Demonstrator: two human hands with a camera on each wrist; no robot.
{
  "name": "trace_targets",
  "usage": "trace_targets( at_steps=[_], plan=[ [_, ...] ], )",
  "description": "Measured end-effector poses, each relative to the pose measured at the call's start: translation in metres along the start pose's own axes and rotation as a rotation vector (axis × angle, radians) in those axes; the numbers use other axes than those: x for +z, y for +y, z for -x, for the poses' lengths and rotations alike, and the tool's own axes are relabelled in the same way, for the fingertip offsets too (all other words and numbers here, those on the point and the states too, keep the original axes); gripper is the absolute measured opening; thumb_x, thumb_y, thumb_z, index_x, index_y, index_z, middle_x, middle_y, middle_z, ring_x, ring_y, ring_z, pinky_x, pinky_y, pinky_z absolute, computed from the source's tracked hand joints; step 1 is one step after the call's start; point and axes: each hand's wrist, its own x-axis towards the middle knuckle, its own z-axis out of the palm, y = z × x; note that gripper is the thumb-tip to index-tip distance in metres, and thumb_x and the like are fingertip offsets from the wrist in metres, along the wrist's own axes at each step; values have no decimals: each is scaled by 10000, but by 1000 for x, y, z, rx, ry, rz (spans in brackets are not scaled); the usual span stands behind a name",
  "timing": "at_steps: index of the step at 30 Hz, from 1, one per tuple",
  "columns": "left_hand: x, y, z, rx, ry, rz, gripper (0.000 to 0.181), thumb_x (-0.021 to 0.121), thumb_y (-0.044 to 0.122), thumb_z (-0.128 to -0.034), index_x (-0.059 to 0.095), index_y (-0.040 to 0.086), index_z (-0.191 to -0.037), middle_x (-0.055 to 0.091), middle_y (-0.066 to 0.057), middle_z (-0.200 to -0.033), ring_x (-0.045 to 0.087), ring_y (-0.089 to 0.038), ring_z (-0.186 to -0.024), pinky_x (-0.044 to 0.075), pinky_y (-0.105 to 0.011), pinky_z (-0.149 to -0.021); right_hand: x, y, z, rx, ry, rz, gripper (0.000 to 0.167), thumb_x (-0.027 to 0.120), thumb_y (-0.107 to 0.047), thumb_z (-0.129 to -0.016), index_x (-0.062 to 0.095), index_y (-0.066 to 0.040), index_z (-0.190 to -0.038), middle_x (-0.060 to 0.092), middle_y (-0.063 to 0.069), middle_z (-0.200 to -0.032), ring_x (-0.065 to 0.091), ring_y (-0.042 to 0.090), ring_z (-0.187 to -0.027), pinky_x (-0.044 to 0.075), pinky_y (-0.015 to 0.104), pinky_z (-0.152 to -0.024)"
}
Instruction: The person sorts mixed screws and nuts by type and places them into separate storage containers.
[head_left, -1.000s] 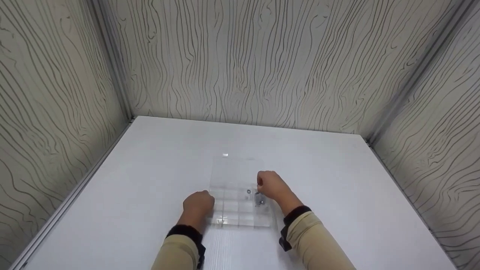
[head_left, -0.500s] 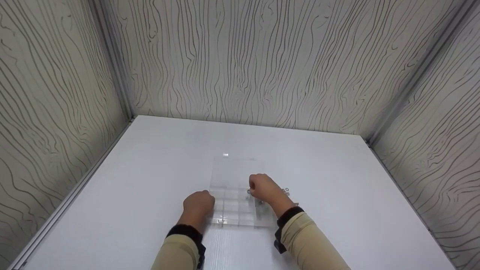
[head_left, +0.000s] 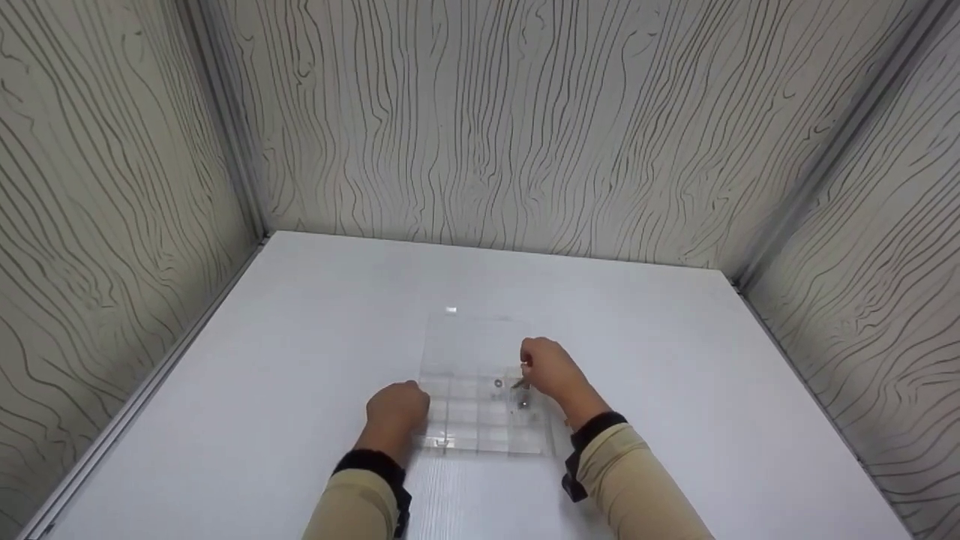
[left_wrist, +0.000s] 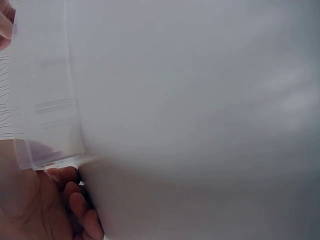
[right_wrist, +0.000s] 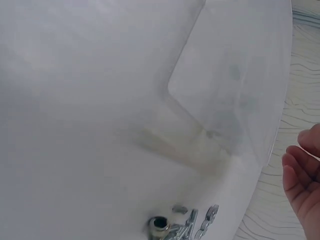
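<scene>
Lying open, the clear box [head_left: 461, 411] points lengthwise forward.

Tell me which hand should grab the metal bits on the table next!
Probably the right hand: its wrist camera sees the loose metal pieces on the table beside the clear box. The left hand is at the box's left edge, and its wrist camera sees none.

White desk [head_left: 322, 322], smooth, light-coloured, faint grain streaks nr the front, slight sheen. On it, approx centre: clear plastic box [head_left: 462, 414], compts on near side, lid open twd far side. Also direct on desk, apart from box: chunky nut [right_wrist: 159, 231] w/ dark hole, plus misc. small metal bits [right_wrist: 188, 227] bunched alongside, partly cut off by pic edge.
</scene>
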Motion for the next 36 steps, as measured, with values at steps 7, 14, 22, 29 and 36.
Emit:
trace_targets(
  at_steps=[7, 14, 22, 29, 36],
  plan=[
    [0, 1, 2, 13, 24, -32, 176, 614, 41, -738, 696, 71, -892, 601, -89, -1142, 579, -295, -948, 521, -406, -736, -2, 37, 6, 71, 56, 13, 104, 578, -18, -829, 595, -20, -931, 553, 80, -841, 547, 238, -805, 483, 367, -709],
    [2, 0, 0, 13, 21, -35, 146, 621, 45, -732, 690, 82, -855, 607, -85, -1086, 576, -277, -875, 523, -395, -679, 0, 63, 15, 166, 24, 16, 222, 612, 2, -801, 615, 1, -1023, 569, 145, -959, 562, 302, -931, 479, 405, -830],
    [4, 0, -2, 11, 17, -42, 108, 628, 48, -726, 675, 78, -819, 603, -76, -952, 562, -258, -804, 519, -387, -663, 6, 67, 15, 184, -45, 60, 218, 649, -54, -791, 645, -37, -1009, 575, 108, -909, 564, 269, -874, 480, 398, -808],
    [3, 0, -1, 2, 9, -31, 167, 625, 38, -713, 692, 76, -860, 612, -72, -1065, 575, -265, -877, 523, -390, -685, 8, 65, 16, 185, -69, 68, 67, 651, -52, -755, 654, -86, -813, 607, 81, -869, 568, 256, -854, 488, 404, -795],
    [-1, 1, 1, 2, -23, -17, 238, 609, 9, -735, 692, 81, -946, 577, -86, -1170, 561, -286, -988, 522, -403, -730, 9, 63, 17, 181, -83, 81, 76, 670, -37, -743, 612, -86, -738, 550, 46, -759, 522, 203, -730, 490, 368, -710]
  ],
)
